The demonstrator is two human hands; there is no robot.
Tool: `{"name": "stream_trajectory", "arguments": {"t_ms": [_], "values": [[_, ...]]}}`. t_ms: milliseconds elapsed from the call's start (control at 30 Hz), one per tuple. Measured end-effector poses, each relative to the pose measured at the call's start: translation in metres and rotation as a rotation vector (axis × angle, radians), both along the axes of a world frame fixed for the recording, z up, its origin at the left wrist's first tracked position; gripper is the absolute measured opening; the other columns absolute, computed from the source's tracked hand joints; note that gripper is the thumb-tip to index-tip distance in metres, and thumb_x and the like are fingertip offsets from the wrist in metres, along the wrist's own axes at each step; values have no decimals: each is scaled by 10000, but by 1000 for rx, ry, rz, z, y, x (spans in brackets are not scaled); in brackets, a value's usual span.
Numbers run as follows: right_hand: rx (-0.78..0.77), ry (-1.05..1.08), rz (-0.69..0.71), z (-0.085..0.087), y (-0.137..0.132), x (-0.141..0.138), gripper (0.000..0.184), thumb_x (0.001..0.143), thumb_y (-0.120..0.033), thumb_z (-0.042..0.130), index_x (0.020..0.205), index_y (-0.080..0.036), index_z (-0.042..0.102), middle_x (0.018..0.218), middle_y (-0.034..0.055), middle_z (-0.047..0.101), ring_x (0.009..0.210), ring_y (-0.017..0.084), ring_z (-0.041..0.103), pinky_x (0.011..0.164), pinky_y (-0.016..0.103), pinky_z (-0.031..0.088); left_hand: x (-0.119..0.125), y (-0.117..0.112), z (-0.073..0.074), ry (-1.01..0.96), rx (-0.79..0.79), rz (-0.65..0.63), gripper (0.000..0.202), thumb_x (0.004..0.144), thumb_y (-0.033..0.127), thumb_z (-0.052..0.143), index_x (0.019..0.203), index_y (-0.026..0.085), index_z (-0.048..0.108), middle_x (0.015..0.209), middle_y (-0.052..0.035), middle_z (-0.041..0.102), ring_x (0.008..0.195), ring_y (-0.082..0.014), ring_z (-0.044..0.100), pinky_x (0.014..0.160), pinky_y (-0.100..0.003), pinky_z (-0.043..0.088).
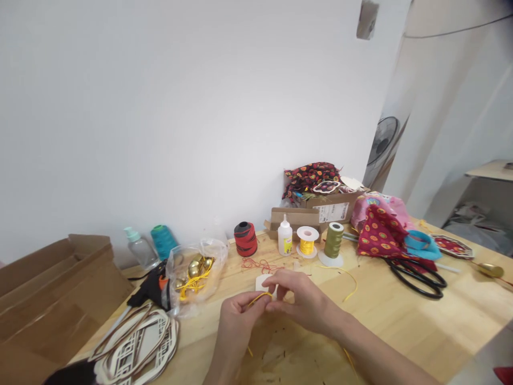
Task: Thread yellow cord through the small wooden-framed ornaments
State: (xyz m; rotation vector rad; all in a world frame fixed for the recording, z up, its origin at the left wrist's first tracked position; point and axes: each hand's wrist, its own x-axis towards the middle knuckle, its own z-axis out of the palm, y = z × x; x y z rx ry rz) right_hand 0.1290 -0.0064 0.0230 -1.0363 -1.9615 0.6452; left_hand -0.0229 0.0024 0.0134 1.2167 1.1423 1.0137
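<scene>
Low over the wooden table, my left hand [242, 316] pinches a yellow cord [260, 296] between thumb and fingers. Facing it, my right hand [298, 299] has its thumb and fingertips closed in at the cord's other side, almost touching the left thumb. What sits between the right fingertips is too small to make out. Just behind the fingers lies a small white card-like piece [262, 282]. Loose red thread [260, 264] is tangled beyond it. A yellow cord strand [353, 286] curves across the table to the right of my hands.
At the back stand a red-and-black spool [245, 239], glue bottle [285, 238], yellow spool [306, 245] and green spool [334, 241]. Left are a bag of golden bells [196, 272], a glue gun [150, 286], wooden frames [140, 342] and a cardboard box [56, 299]. Black-handled scissors [419, 278] lie right.
</scene>
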Motion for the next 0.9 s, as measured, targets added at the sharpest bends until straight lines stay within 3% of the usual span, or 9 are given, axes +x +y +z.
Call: {"name": "stream_trajectory", "arguments": {"t_ms": [67,133,400,567,733,900], "values": [[31,-30,-2,-3,3,1,144,746,-238,531,847,-201,627,678,16,578,561,101,497,552,216,390,0,0,-1,-3,11,3,168,564,273,661,664,146,709,650,-36,708,647,-184,604,614,-237,444],[63,-33,-15,-3,4,2,168,780,-208,483,783,-198,651,627,15,570,575,103,493,543,205,374,0,0,-2,5,9,-11,171,575,278,656,674,149,708,677,-40,709,661,-185,603,625,-237,441],[60,-48,-186,5,-1,-3,190,724,-145,486,627,-165,648,491,-28,450,480,78,399,465,184,305,4,-6,5,9,51,-68,160,588,269,653,689,160,712,553,-3,663,545,-127,545,524,-189,401],[110,-47,-190,7,-2,-3,183,702,-136,484,631,-161,651,472,-37,428,457,67,368,459,180,292,5,-11,12,-22,36,-4,188,646,296,590,662,148,705,295,57,420,409,-100,441,408,-171,320],[143,-57,-183,8,-3,-3,174,692,-141,487,638,-163,651,462,-41,418,444,64,360,450,176,285,5,-8,9,19,-7,30,205,603,323,615,625,139,702,306,79,349,334,-55,247,349,-172,187],[210,-86,-176,5,-4,-2,173,689,-141,477,634,-171,639,468,-37,435,445,68,372,449,182,281,4,-8,8,29,-31,52,231,596,347,617,583,126,682,340,94,281,363,-42,162,363,-173,126]]}}
